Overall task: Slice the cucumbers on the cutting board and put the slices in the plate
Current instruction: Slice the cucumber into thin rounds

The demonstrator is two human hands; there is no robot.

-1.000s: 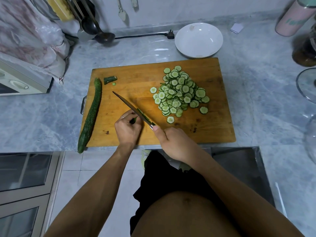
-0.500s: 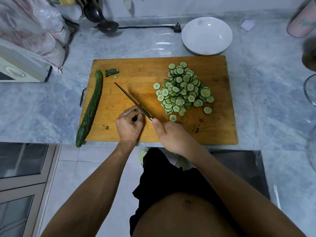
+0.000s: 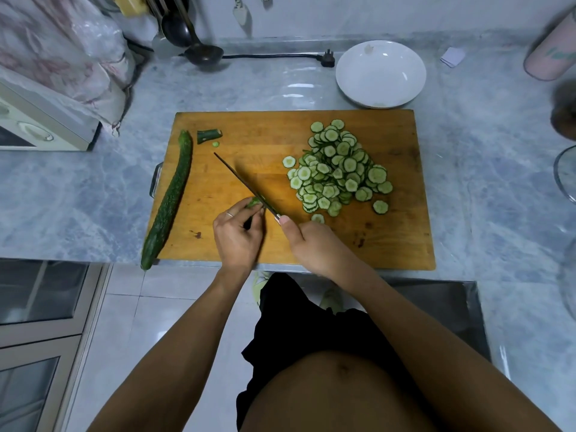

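A wooden cutting board (image 3: pixel 268 132) lies on the marble counter. A pile of cucumber slices (image 3: pixel 338 168) covers its right half. A whole cucumber (image 3: pixel 170 199) lies along the board's left edge, with a cut end piece (image 3: pixel 208 135) near its tip. My left hand (image 3: pixel 238 236) pinches a small cucumber stub (image 3: pixel 254 201) against the board. My right hand (image 3: pixel 314 246) grips the knife (image 3: pixel 241 182), whose blade sits right beside the stub and points toward the far left. A white plate (image 3: pixel 380 73) stands behind the board and holds no slices.
A ladle (image 3: pixel 202 53) and a black power plug (image 3: pixel 327 59) lie at the back of the counter. A white appliance (image 3: pixel 40 123) under a plastic cover sits left. A pink cup (image 3: pixel 551 56) and a glass lid (image 3: pixel 565 173) are at right. A metal sink (image 3: pixel 436 302) lies below the board.
The cucumber stub under my left hand has become shorter as the knife kept cutting. Both hands stay in the same place on the board; the camera view has shifted slightly.
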